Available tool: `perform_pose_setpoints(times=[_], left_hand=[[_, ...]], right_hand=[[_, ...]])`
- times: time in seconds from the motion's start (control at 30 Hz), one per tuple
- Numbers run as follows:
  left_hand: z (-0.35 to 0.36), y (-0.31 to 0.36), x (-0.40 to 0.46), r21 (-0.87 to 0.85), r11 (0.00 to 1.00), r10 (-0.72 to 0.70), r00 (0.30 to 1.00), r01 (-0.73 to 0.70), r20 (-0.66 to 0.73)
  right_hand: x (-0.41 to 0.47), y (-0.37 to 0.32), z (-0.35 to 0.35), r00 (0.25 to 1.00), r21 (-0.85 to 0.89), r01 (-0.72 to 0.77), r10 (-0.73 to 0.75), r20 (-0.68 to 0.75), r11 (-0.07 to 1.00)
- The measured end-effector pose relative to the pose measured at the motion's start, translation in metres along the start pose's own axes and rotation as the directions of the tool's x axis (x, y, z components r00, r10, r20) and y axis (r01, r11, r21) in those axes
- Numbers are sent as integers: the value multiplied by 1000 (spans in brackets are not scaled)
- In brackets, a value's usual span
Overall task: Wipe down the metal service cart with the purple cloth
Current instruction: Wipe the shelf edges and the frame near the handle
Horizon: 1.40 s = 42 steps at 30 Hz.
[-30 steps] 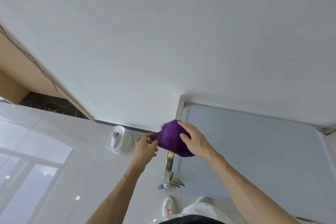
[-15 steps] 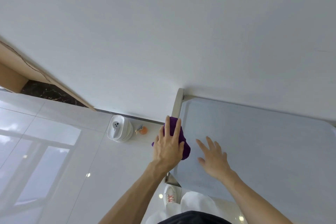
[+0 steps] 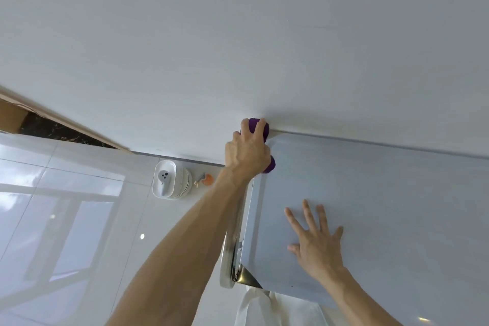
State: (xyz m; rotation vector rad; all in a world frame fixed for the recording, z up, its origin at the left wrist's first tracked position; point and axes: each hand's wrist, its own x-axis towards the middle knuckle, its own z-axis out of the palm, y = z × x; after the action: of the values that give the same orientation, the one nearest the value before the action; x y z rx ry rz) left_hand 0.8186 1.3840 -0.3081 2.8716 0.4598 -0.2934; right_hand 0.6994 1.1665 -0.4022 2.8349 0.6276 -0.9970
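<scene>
Head view: my left hand [image 3: 247,152] gripping purple cloth [image 3: 258,124], slid up cart's [image 3: 383,193] side rail to far corner by wall. Right hand [image 3: 316,242] flat, fingers spread, bracing top. Rail pass nrly done; top surface next.

Plain white wall [image 3: 238,34], glossy white tiled floor [image 3: 66,219] with window reflections, stacked white dishes [image 3: 182,180] by the baseboard

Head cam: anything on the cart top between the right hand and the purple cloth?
Nothing: in the head view, bare cart top separates the flat right hand from the purple cloth under the left hand.
</scene>
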Motion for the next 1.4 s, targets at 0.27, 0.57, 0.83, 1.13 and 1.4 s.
perform_pose_setpoints(times=[0.27,0.57,0.83,1.13,1.4], left_hand=[[-17,6,57,19,999,-36,959,32,280],[9,-7,-39,-90,994,51,993,-60,-103],[31,-28,-137,-201,973,75,979,-114,-189],[63,-46,-218,-305,943,49,962,-133,-267],[86,-44,-232,-304,944,-31,884,-127,-466]], right_hand=[[3,1,4,1000,27,7,-7,8,1000],[2,1,1,1000,47,-3,2,12,999],[1,0,-5,998,50,-21,18,57,999],[-2,0,-5,998,29,-26,25,61,999],[-2,13,13,996,-28,22,-25,-80,999]])
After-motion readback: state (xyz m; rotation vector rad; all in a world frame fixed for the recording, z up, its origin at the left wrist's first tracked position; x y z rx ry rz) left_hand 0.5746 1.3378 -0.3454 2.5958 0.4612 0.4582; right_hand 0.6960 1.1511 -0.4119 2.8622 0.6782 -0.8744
